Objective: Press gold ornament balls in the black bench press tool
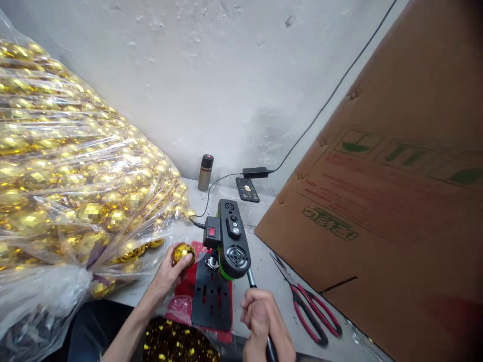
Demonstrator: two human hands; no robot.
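Note:
My left hand [168,274] holds a shiny gold faceted ball [184,253] beside a small black bench machine [227,251]. The machine has a red power switch [212,232], round vents and a slotted black base plate [211,304], which rests on red material [184,286]. My right hand [264,317] is wrapped around the black grip of a metal lever [251,278] at the machine's right side. Below the base plate, gold glittering pieces [177,344] lie near my lap; their container is partly cut off by the frame.
A large clear bag [86,176] full of gold balls fills the left side. Red-handled scissors [307,301] lie at right before a big cardboard box [377,211]. Behind the machine are a bottle [205,173], a phone [247,190] and a corded power adapter [255,173].

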